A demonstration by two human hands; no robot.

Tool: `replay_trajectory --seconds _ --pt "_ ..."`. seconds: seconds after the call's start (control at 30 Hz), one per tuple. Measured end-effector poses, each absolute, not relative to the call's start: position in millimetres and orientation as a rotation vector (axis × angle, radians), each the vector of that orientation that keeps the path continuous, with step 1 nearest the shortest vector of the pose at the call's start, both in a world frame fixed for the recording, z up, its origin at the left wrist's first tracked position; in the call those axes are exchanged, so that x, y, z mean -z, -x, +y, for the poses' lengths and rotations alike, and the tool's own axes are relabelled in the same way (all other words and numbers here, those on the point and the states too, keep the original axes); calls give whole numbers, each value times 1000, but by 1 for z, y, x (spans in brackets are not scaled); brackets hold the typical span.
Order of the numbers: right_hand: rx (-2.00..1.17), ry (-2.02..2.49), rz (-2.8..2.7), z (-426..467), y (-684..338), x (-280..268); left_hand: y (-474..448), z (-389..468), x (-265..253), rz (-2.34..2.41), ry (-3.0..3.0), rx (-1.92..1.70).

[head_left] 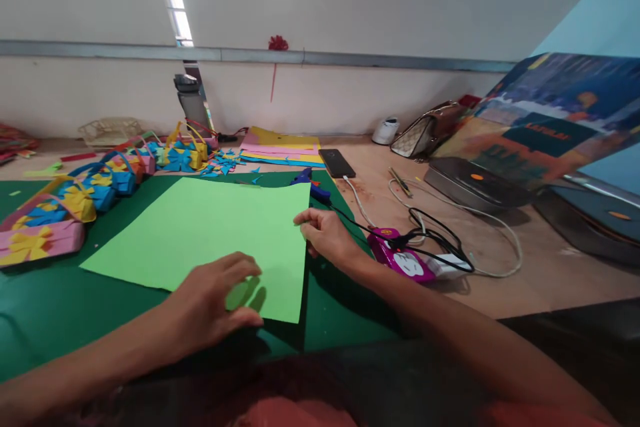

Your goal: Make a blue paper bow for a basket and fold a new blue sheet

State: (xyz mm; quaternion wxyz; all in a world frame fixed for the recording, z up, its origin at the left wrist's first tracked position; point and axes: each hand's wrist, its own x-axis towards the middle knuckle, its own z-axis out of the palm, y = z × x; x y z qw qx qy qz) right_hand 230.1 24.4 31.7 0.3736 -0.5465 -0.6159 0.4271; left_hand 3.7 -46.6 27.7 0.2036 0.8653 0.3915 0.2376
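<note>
A large sheet of light green paper (200,227) lies on the dark green mat (115,313) in front of me. My right hand (325,233) pinches the sheet's right edge between thumb and fingers, and that edge looks slightly lifted. Over the near part of the paper hovers my left hand (220,297), its thumb and fingers apart with nothing between them; a shadow falls on the sheet beneath. Just beyond the paper's far right corner lies a blue glue gun (313,187), partly hidden by the sheet.
Small coloured paper baskets (100,187) line the left side. Behind are blue paper scraps (223,162) and stacked coloured sheets (280,143). To the right lie a phone (337,163), a purple power strip (400,257) with tangled cords, and dark cases (475,183). A bottle (190,100) stands by the wall.
</note>
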Motion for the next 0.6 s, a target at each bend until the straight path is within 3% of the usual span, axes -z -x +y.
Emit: replay_trajectory --seconds 0.17,0.6 --pt "-1156 1416 -1548 25 -227 -23 -31 -38 -18 933 -2463 -419" --pt "-1279 1462 -1413 33 -225 -13 -25 -38 -9 740 -2248 -618"
